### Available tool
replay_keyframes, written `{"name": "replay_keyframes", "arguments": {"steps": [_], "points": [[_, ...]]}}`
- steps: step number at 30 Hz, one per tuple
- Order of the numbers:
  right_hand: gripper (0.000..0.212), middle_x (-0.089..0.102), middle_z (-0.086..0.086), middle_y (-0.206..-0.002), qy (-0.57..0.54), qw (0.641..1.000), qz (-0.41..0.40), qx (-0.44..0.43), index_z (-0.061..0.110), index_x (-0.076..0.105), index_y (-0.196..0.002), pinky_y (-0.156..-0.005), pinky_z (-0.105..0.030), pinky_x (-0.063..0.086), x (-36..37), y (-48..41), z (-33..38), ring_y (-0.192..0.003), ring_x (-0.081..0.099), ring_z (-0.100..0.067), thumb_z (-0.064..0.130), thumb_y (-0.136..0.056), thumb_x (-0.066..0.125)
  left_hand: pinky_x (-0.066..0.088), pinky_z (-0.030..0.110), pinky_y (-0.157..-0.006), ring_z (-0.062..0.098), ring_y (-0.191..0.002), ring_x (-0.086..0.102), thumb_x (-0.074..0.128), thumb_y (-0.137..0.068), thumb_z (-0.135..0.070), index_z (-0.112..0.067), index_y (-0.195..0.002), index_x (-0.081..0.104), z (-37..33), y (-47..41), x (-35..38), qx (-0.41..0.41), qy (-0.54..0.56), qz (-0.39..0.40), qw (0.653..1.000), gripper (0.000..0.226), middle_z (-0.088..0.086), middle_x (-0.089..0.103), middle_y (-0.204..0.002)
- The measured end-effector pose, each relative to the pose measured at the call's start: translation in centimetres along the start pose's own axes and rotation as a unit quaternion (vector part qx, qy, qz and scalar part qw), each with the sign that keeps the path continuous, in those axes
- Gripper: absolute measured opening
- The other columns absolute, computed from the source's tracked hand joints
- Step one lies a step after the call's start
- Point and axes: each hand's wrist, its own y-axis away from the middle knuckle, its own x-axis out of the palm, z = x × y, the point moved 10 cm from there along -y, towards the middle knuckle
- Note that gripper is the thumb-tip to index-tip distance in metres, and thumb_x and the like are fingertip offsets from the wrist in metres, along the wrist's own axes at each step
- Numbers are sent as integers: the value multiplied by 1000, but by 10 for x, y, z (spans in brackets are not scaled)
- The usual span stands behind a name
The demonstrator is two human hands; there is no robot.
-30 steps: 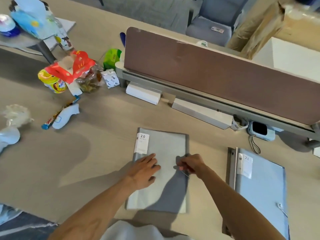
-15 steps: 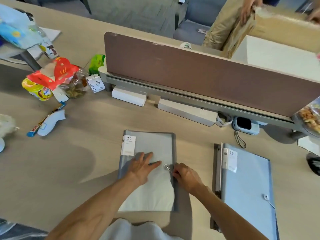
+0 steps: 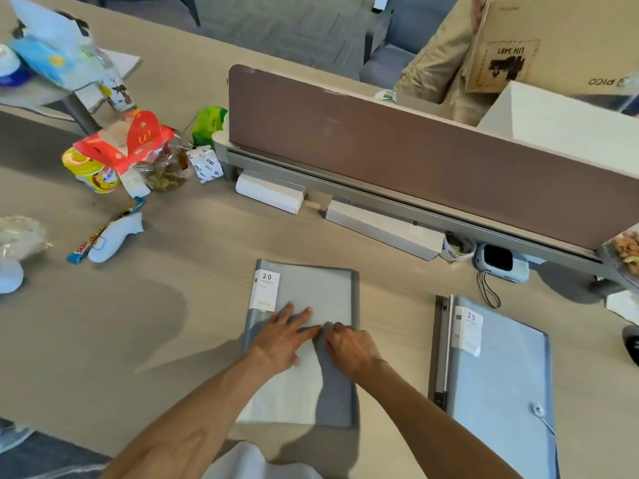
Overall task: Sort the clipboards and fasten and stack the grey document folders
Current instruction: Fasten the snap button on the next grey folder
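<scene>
A grey document folder (image 3: 318, 292) with a white "20" label lies flat on the desk right in front of me. My left hand (image 3: 281, 337) rests flat on its cover, fingers spread and pointing right. My right hand (image 3: 349, 345) sits near the folder's right edge with fingertips pinched at the fastener, which the fingers hide. A second grey-blue folder (image 3: 501, 375) with the same label lies to the right, its string clasp (image 3: 537, 411) visible near its lower right.
A brown desk divider (image 3: 397, 160) runs across the back, with white boxes (image 3: 383, 229) and a small blue device (image 3: 501, 262) at its base. Snacks and wrappers (image 3: 128, 157) clutter the left. A person holds a cardboard box (image 3: 539, 46) beyond the divider.
My right hand has shifted from the folder's right edge inward to the clasp, meeting my left fingertips. The head view has drifted, and a person with a box came into view behind the divider.
</scene>
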Motion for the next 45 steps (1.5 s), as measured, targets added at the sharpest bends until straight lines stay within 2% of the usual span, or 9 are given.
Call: {"name": "replay_keyframes", "arguments": {"steps": [3, 6, 9, 14, 21, 26, 30, 37, 45], "points": [[34, 65, -8, -117, -88, 993, 24, 80, 21, 55, -123, -86, -37, 50, 0, -15, -18, -107, 62, -29, 27, -93, 41, 9, 46, -122, 34, -149, -11, 59, -92, -32, -34, -153, 11, 1, 1, -1, 5, 4, -2, 1000, 78, -4, -10, -164], [36, 66, -13, -116, -197, 958, 56, 202, 14, 63, -110, -87, -36, 52, 9, -19, -50, -107, 62, -32, 37, -88, 45, 7, 45, -122, 34, -149, -11, 59, -92, -33, -36, -153, 8, 1, 1, -1, 6, 10, -1, 1000, 79, -4, -10, -164], [32, 65, -14, -112, -246, 933, 63, 256, 11, 62, -106, -80, -33, 51, 14, -13, -73, -103, 63, -32, 31, -84, 49, 7, 45, -121, 34, -149, -11, 59, -92, -33, -37, -153, 7, 2, 2, -1, 8, 18, -3, 1000, 80, -4, -10, -164], [15, 67, -7, -88, -322, 902, 35, 285, 18, 62, -79, -72, -33, 55, 28, 3, -88, -85, 65, -28, 30, -81, 53, 6, 46, -122, 34, -149, -13, 58, -93, -33, -37, -153, 7, 4, 2, 2, 15, 23, -6, 1000, 79, -4, -10, -164], [24, 68, -7, -91, -366, 876, 11, 313, 19, 67, -84, -71, -31, 51, 37, 17, -92, -88, 64, -28, 41, -79, 61, 5, 43, -122, 33, -149, -13, 56, -94, -34, -36, -153, 5, 1, 4, 0, 14, -3, -3, 1000, 78, -4, -11, -164], [30, 65, -2, -65, -423, 852, -1, 310, 20, 58, -58, -62, -31, 50, 39, 22, -91, -68, 63, -21, 42, -77, 69, 5, 44, -122, 32, -149, -13, 56, -94, -34, -37, -153, 5, 1, 4, 0, 5, -5, -2, 1000, 78, -4, -11, -164], [20, 66, 7, -64, -423, 869, -50, 250, 24, 68, -67, -63, -32, 52, 35, 30, -89, -61, 60, -10, 39, -79, 71, 6, 45, -122, 33, -149, -13, 56, -95, -31, -36, -153, 4, -1, 3, 0, 4, 1, 5, 1000, 78, -4, -12, -163], [13, 70, 5, -86, -332, 919, -86, 194, 21, 66, -87, -68, -30, 48, 25, 40, -82, -81, 64, -17, 34, -86, 65, 6, 46, -122, 33, -149, -14, 56, -95, -29, -37, -153, 4, -1, 3, 3, 3, 14, 5, 1000, 78, -3, -12, -163], [29, 57, 5, -110, -238, 961, -89, 105, 26, 65, -109, -76, -31, 49, 4, 21, -53, -95, 61, -17, 42, -86, 61, 9, 46, -122, 31, -150, -11, 58, -94, -30, -30, -154, 1, 1, 1, 1, -2, 12, -9, 1000, 83, -3, -10, -164]]}}
